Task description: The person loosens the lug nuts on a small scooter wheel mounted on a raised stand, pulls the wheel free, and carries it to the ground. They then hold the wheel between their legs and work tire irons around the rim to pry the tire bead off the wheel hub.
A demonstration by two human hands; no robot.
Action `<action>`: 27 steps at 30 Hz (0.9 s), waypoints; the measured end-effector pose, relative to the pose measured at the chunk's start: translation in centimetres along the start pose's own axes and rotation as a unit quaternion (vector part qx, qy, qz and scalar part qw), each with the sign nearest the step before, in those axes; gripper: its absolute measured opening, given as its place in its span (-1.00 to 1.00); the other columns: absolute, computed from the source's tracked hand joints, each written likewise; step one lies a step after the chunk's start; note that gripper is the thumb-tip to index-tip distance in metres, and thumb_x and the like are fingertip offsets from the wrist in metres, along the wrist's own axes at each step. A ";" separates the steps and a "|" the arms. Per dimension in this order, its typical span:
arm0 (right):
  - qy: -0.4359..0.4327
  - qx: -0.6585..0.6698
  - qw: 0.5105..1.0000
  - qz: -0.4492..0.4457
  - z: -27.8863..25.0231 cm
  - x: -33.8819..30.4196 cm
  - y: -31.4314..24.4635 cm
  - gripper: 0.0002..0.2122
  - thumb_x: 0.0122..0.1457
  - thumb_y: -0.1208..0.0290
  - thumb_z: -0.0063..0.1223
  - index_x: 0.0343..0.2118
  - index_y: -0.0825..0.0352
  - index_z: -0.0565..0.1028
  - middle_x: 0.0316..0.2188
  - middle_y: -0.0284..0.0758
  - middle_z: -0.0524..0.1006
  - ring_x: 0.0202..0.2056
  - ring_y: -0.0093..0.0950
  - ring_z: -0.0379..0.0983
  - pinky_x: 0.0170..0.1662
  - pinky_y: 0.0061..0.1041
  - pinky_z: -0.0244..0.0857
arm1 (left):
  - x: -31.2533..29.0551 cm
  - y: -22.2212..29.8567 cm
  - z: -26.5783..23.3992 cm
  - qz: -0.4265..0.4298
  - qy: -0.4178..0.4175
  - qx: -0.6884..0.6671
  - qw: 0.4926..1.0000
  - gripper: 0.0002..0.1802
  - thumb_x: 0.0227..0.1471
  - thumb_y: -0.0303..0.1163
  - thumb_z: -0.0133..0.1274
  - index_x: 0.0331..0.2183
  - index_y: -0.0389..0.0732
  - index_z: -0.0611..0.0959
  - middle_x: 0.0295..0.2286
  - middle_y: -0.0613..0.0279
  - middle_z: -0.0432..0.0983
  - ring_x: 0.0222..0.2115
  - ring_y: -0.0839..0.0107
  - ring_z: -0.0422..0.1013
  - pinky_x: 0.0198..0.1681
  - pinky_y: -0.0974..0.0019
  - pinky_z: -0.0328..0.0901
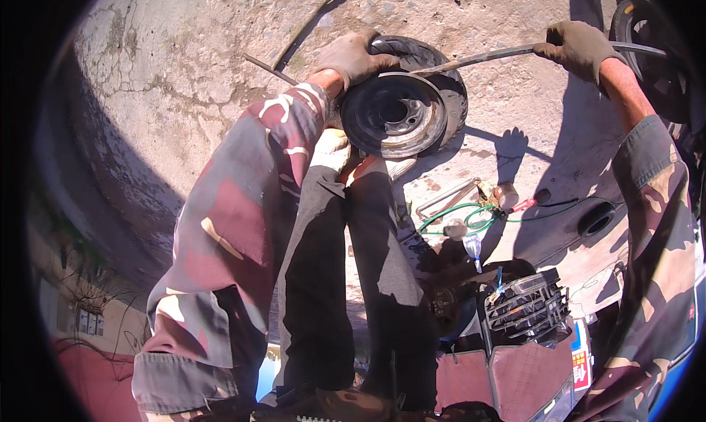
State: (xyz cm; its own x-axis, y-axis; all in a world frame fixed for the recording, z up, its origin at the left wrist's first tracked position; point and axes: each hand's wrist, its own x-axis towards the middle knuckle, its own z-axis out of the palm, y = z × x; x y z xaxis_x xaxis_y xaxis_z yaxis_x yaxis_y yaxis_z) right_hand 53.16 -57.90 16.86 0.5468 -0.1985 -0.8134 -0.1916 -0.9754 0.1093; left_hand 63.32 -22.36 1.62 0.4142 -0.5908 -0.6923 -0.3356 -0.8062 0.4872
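A small black wheel rim point(366, 120) sits with a black rubber tire point(457, 98) behind it, near my feet. My left hand point(351, 57), in a worn work glove, is closed over the tire's upper left edge, the thumb lying toward the rim. Out to the right, my gloved right hand point(578, 50) is wrapped round a long, slightly curved metal pry bar point(494, 55). The bar's far end meets the rim's top edge, between rim and tire; the exact contact there is too small to tell.
Two thin bars, one of them a rusty bar point(306, 28), lie on the rough concrete at upper left. Right of my legs are a green hose point(482, 221), a red-handled tool point(523, 205) and a slatted black part point(526, 304). Another tire point(647, 51) stands at far right.
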 end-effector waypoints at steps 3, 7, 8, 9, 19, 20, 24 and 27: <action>-0.027 -0.031 0.999 0.018 -0.1 -7.6 -3.0 -0.55 0.30 -0.10 0.07 -0.27 0.27 0.67 -0.36 -0.19 0.68 -0.22 -0.17 0.65 -0.09 -0.13 0.48 | -0.2 -0.3 -0.3 0.033 0.002 -0.029 0.999 -0.14 -0.10 0.28 0.35 0.11 -0.05 0.62 -0.10 -0.10 0.65 -0.02 -0.03 0.56 0.04 0.06 0.41; -0.128 0.082 0.987 0.052 0.6 -14.6 -5.7 -0.52 0.34 -0.07 -0.06 -0.24 0.30 0.68 -0.32 -0.08 0.67 -0.19 -0.09 0.64 -0.04 -0.10 0.47 | -1.3 -0.9 -0.6 0.025 -0.044 -0.056 0.997 -0.06 -0.11 0.31 0.34 0.20 -0.02 0.54 0.01 -0.13 0.57 0.07 -0.04 0.49 0.12 0.07 0.38; -0.148 0.115 0.980 0.059 0.8 -15.7 -6.1 -0.50 0.35 -0.07 -0.09 -0.21 0.34 0.67 -0.30 -0.05 0.67 -0.17 -0.06 0.63 -0.03 -0.10 0.46 | -1.5 -1.0 -0.6 0.030 -0.036 -0.060 0.997 -0.04 -0.11 0.29 0.36 0.21 -0.02 0.52 0.01 -0.12 0.58 0.06 -0.05 0.50 0.14 0.08 0.37; -0.182 0.134 0.971 0.077 1.2 -16.5 -6.5 -0.49 0.35 -0.06 -0.10 -0.20 0.37 0.66 -0.29 -0.02 0.66 -0.17 -0.04 0.63 -0.02 -0.10 0.45 | -1.8 -1.1 -0.5 0.039 -0.025 -0.050 0.998 -0.04 -0.11 0.26 0.37 0.22 -0.02 0.52 0.01 -0.11 0.58 0.07 -0.04 0.49 0.15 0.08 0.36; -0.302 0.616 0.708 0.169 7.3 -26.6 -14.3 -0.56 0.34 0.03 0.03 -0.32 0.43 0.58 -0.52 -0.28 0.49 -0.44 -0.47 0.46 -0.35 -0.38 0.30 | -5.8 -1.7 -0.8 0.080 -0.009 -0.046 0.996 0.00 -0.16 0.32 0.36 0.26 0.11 0.48 0.07 -0.13 0.47 0.13 -0.11 0.39 0.22 0.02 0.29; -0.266 0.644 0.691 0.192 7.2 -27.2 -15.3 -0.58 0.33 0.03 0.05 -0.38 0.40 0.55 -0.55 -0.38 0.45 -0.48 -0.55 0.38 -0.38 -0.45 0.26 | -5.9 -1.5 -0.9 0.064 -0.008 -0.029 0.998 0.00 -0.16 0.32 0.36 0.26 0.12 0.48 0.07 -0.13 0.48 0.13 -0.11 0.39 0.22 0.02 0.29; -0.371 0.762 0.452 0.278 6.7 -26.6 -22.3 -0.66 0.30 0.11 0.10 -0.32 0.37 0.49 -0.68 -0.51 0.28 -0.75 -0.57 0.23 -0.70 -0.45 0.06 | -3.4 -1.3 -0.6 0.024 -0.035 -0.159 0.986 -0.16 0.06 0.26 0.22 0.23 -0.01 0.51 0.07 -0.17 0.52 0.15 -0.11 0.41 0.24 0.01 0.27; -0.305 0.888 0.263 0.222 9.3 -25.5 -28.0 -0.62 0.39 0.03 0.07 -0.23 0.33 0.39 -0.72 -0.58 0.11 -0.80 -0.69 0.01 -0.72 -0.55 -0.06 | -2.4 -2.5 -0.7 0.075 -0.031 -0.113 0.990 -0.14 0.08 0.32 0.14 0.23 -0.05 0.52 0.11 -0.17 0.50 0.20 -0.04 0.38 0.25 0.08 0.27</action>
State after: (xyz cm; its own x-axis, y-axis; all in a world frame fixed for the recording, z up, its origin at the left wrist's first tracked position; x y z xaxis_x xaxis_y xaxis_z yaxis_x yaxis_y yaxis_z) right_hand 37.01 -24.63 29.24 0.0204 0.3251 -0.9455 -0.5003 0.8220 0.2719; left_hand 63.71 -18.94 2.43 0.3190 -0.7072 -0.6310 -0.1892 -0.6999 0.6887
